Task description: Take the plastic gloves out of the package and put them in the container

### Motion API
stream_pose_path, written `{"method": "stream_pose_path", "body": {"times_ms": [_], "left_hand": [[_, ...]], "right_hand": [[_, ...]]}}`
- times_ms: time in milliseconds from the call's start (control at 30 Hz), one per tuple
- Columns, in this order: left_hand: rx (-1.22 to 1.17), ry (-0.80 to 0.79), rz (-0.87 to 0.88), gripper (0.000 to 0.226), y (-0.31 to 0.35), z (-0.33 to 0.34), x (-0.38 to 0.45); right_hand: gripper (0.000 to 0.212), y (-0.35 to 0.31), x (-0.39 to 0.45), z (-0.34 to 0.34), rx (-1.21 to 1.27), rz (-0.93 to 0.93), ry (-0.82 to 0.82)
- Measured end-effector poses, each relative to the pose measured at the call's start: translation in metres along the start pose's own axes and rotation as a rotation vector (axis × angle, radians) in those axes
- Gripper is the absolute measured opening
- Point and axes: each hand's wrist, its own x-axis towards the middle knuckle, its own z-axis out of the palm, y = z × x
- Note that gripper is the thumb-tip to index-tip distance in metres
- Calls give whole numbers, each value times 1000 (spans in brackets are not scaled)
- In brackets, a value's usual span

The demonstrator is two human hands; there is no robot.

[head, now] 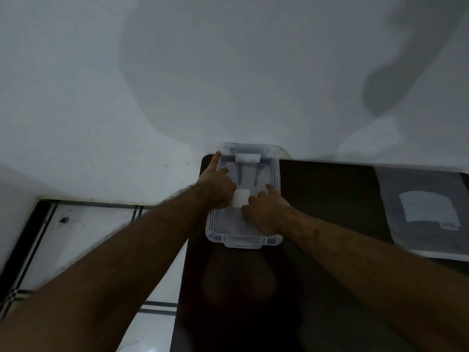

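A clear plastic container stands on the dark table, its far end against the white wall. Inside lie thin, see-through plastic gloves with a small white card on them. My left hand is over the container's left side. Its fingers are curled at the card's left edge and the index finger points to the far left corner of the rim. My right hand rests inside the near right part, fingers apart and pressing flat on the gloves. The package, a clear bag with a white label, lies at the table's right edge.
The dark table runs from the wall toward me. A white wall rises just behind the container. To the left, the table's edge drops to a light tiled floor with dark stripes.
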Motion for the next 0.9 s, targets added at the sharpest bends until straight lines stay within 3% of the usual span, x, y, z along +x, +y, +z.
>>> {"method": "stream_pose_path", "body": {"times_ms": [367,533,767,900], "left_hand": [[12,47,-2,47,-3,2,4],[91,92,38,40,12,3,-7],[131,52,61,27,28,3,-34],[91,109,6,25,30,-5,-51]], "right_hand": [[51,1,3,3,43,25,8],[44,-1,-3,1,56,27,88],[30,4,-6,-5,-4,15,41],[26,12,-16,-12,5,17,182]]}}
